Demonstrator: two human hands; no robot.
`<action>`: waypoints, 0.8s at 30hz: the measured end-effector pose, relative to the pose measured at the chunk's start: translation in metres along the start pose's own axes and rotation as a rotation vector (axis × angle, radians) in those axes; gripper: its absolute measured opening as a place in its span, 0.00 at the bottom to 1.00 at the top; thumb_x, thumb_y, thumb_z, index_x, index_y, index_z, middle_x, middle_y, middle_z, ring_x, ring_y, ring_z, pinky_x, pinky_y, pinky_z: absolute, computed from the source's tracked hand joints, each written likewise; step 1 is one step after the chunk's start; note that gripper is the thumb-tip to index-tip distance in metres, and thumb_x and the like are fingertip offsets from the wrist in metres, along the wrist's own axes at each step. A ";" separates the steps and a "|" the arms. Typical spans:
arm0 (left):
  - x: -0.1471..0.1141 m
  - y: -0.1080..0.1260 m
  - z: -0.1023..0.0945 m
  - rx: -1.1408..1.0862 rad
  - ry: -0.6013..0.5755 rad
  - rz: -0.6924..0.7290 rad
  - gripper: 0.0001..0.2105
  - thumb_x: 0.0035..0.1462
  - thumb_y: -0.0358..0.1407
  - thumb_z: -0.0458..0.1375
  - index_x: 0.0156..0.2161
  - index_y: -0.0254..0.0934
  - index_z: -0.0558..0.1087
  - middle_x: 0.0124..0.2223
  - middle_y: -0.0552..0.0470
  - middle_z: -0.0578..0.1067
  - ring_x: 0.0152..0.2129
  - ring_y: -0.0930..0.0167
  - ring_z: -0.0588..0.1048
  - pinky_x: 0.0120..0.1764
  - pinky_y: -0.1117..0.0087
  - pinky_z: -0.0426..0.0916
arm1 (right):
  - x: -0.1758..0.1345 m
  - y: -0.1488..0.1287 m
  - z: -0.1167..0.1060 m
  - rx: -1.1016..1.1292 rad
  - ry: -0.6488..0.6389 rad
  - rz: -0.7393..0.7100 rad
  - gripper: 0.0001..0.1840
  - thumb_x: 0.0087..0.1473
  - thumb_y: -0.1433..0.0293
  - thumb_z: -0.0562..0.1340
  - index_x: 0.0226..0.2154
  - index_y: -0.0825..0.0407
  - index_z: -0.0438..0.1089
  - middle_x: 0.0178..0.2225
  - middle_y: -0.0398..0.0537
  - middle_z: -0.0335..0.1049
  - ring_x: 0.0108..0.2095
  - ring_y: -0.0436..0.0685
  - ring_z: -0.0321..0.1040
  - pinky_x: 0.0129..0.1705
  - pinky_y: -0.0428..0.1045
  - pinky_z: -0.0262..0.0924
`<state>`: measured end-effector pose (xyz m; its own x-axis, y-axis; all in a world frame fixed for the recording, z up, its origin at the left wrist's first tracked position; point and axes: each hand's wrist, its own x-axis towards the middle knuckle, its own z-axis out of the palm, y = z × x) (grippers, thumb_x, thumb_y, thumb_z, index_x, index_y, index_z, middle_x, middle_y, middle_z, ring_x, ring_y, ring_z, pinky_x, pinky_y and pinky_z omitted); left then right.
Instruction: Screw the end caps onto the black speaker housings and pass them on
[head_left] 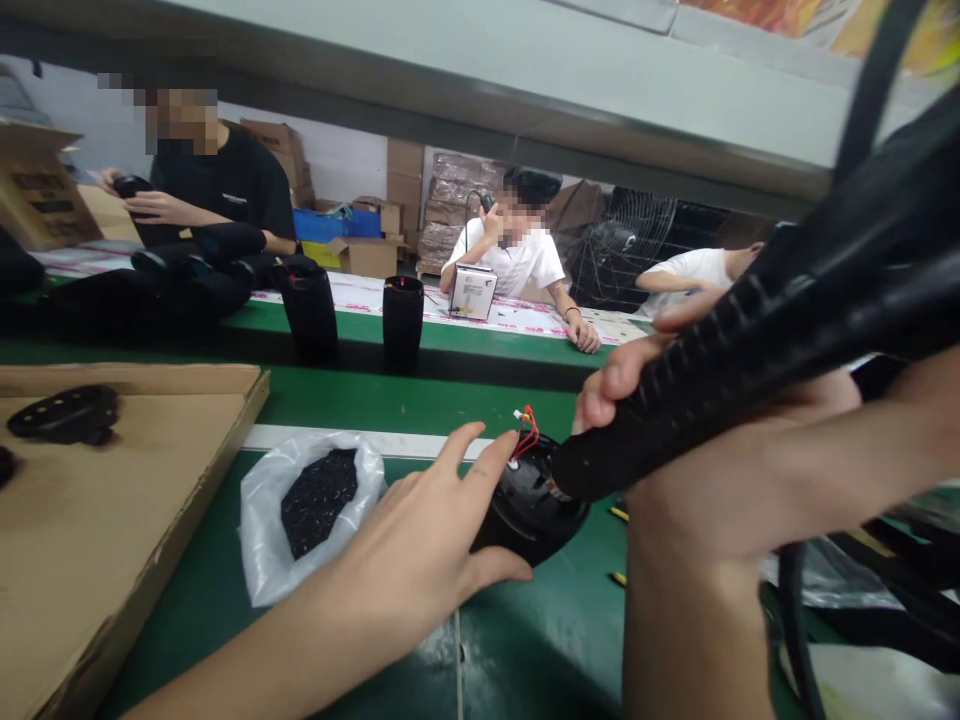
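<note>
My left hand [442,500] is curled round the side of a round black housing [536,510] on the green bench, thumb at the near side and fingers toward the far side. Red wires with a small white plug [525,430] stick up from the housing's top. My right hand [630,385] grips a black electric screwdriver [675,390], which slants down from the upper right. Its tip meets the top of the housing; the exact contact spot is hidden. Left of my left hand stands an open clear plastic bag [259,530] of small black screws [321,500].
A cardboard tray [97,560] with black parts [67,412] lies at the left. Two upright black housings [403,320] stand on the far green strip, near a pile of black pieces [172,270]. A shelf [465,70] crosses overhead. Several co-workers sit opposite.
</note>
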<state>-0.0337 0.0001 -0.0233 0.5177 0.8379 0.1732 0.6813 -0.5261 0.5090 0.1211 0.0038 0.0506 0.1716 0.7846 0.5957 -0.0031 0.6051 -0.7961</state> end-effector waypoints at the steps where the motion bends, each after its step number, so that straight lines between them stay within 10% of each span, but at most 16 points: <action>1: 0.002 0.000 0.000 -0.003 -0.023 0.000 0.41 0.50 0.48 0.64 0.64 0.50 0.48 0.67 0.46 0.51 0.49 0.53 0.72 0.47 0.52 0.71 | 0.000 0.003 0.001 0.054 0.001 -0.025 0.42 0.64 0.49 0.17 0.36 0.56 0.54 0.27 0.50 0.49 0.25 0.54 0.59 0.20 0.46 0.61; 12: 0.002 0.005 -0.002 -0.100 -0.018 0.040 0.35 0.56 0.45 0.60 0.65 0.46 0.49 0.61 0.53 0.64 0.53 0.61 0.69 0.54 0.58 0.66 | 0.000 -0.001 0.007 0.077 -0.003 -0.115 0.43 0.63 0.63 0.14 0.35 0.56 0.58 0.29 0.51 0.48 0.26 0.54 0.59 0.20 0.46 0.59; 20: 0.003 0.006 -0.004 -0.112 -0.028 0.032 0.34 0.56 0.46 0.60 0.64 0.46 0.51 0.61 0.54 0.65 0.51 0.60 0.70 0.52 0.58 0.68 | 0.001 0.003 0.012 0.038 0.008 0.034 0.51 0.51 0.54 0.05 0.34 0.57 0.54 0.25 0.52 0.51 0.24 0.55 0.60 0.22 0.46 0.60; 24: 0.005 0.006 -0.004 -0.129 -0.030 0.034 0.35 0.56 0.46 0.60 0.64 0.47 0.51 0.61 0.54 0.64 0.51 0.59 0.70 0.51 0.59 0.69 | 0.001 0.006 0.008 0.049 -0.039 0.022 0.45 0.62 0.52 0.13 0.34 0.56 0.55 0.26 0.51 0.50 0.26 0.56 0.60 0.23 0.48 0.62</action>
<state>-0.0296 0.0021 -0.0160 0.5561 0.8139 0.1682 0.5915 -0.5298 0.6079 0.1134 0.0089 0.0474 0.1325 0.8022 0.5822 -0.0549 0.5924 -0.8037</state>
